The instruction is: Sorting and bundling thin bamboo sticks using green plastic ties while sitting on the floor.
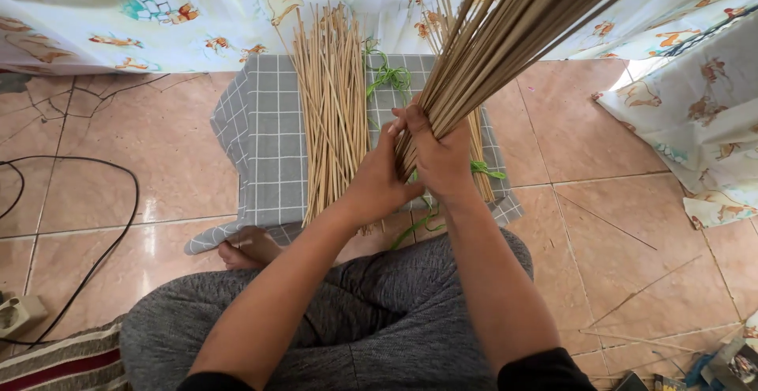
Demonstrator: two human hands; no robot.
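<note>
— Fingers (pixel 417 123) of both hands?
— Wrapped tight round the stick bundle (pixel 505 36), left hand (pixel 379 178) beside right hand (pixel 442 158), above the grey checked cloth's (pixel 257 138) near edge.
— Beyond?
— Loose sticks (pixel 332 107) lying across the cloth, green ties (pixel 387 75) at its far edge.

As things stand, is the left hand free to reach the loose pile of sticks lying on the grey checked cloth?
Probably not right away: the left hand grips the raised stick bundle together with the right hand. The loose pile lies uncovered just beside it, with nothing between.
</note>
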